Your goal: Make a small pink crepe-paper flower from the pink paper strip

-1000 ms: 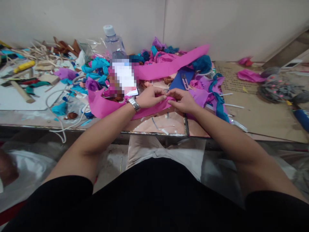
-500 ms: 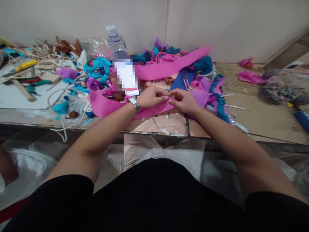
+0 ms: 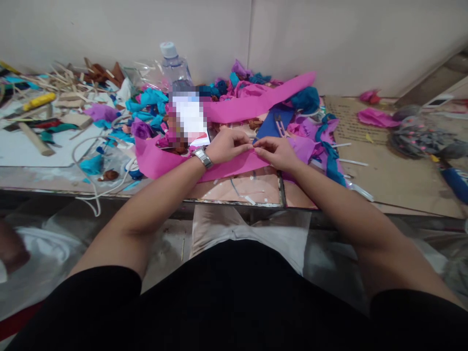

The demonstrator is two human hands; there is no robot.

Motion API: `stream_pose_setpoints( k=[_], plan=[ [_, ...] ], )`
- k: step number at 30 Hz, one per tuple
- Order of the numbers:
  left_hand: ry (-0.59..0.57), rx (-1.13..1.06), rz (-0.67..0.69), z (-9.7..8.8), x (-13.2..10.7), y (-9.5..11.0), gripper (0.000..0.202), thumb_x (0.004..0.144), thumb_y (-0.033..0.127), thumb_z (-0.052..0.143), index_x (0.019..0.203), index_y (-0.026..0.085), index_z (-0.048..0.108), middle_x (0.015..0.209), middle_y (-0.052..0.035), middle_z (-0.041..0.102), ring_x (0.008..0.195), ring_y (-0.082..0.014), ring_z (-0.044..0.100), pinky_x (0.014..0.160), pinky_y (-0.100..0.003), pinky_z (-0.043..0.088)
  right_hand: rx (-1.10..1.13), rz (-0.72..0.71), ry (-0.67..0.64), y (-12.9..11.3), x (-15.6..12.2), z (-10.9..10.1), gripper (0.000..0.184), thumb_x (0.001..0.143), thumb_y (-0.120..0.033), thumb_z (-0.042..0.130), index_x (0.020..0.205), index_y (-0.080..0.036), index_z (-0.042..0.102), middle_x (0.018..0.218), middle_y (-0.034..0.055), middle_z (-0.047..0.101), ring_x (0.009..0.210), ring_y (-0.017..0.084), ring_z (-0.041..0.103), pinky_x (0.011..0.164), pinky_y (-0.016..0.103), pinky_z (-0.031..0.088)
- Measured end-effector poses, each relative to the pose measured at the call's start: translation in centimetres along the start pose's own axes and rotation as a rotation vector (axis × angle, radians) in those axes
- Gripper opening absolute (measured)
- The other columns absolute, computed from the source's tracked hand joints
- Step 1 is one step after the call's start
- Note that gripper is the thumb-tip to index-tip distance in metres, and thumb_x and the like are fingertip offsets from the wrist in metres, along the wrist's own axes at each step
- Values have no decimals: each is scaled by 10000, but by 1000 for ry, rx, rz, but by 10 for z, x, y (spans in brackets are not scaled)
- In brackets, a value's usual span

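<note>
A long strip of pink crepe paper loops across the table in front of me. My left hand, with a metal watch on the wrist, pinches the strip's upper edge. My right hand pinches the same edge right beside it, fingertips almost touching the left ones. Both hands are closed on the paper. A second length of the pink strip runs toward the wall behind them.
Scraps of blue, purple and pink paper litter the table, with a plastic water bottle at the back. Wooden sticks and a white cord lie at left. Small scissors rest on blue paper. Cardboard covers the right side.
My hands stay pinched on the pink strip's edge and have shifted only slightly upward; the fingertips have worked closer together.
</note>
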State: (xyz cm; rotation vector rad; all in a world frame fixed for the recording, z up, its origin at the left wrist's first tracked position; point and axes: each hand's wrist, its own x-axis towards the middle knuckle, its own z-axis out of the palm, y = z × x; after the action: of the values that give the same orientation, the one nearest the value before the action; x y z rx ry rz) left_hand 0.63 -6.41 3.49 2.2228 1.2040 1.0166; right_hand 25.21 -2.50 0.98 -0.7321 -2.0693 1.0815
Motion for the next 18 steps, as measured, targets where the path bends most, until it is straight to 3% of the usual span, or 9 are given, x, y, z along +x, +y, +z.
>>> stream_pose_setpoints(
  k=[5, 8, 12, 18],
  plan=[
    [-49, -17, 6, -2, -1, 0, 353, 993, 504, 748, 1003, 167, 852, 954, -81, 839, 832, -181, 714, 811, -316, 537, -95, -17, -65, -3, -1, 1, 631, 929, -792, 709, 857, -169, 774, 684, 13, 638, 632, 139, 488, 597, 299, 362],
    [-99, 1, 11, -4, -2, 0, 410, 973, 557, 770, 1036, 160, 850, 974, -91, 838, 846, -190, 713, 845, -327, 546, -111, -14, -64, -3, -1, 1, 674, 933, -827, 683, 863, -164, 780, 689, 18, 642, 630, 140, 489, 597, 306, 355],
    [-140, 6, 14, -3, -2, -1, 382, 1000, 514, 723, 976, 153, 843, 885, -67, 817, 809, -181, 692, 852, -326, 532, -122, -16, -71, -4, -1, 0, 714, 919, -847, 679, 895, -144, 804, 702, 28, 662, 637, 143, 500, 607, 309, 359],
    [-167, -3, 30, 0, -2, -4, 352, 1012, 473, 689, 952, 155, 827, 889, -58, 811, 806, -175, 689, 801, -311, 502, -152, -21, -180, -5, 0, -2, 656, 966, -778, 648, 861, -145, 787, 645, -5, 585, 620, 128, 440, 601, 302, 324]
  ],
)
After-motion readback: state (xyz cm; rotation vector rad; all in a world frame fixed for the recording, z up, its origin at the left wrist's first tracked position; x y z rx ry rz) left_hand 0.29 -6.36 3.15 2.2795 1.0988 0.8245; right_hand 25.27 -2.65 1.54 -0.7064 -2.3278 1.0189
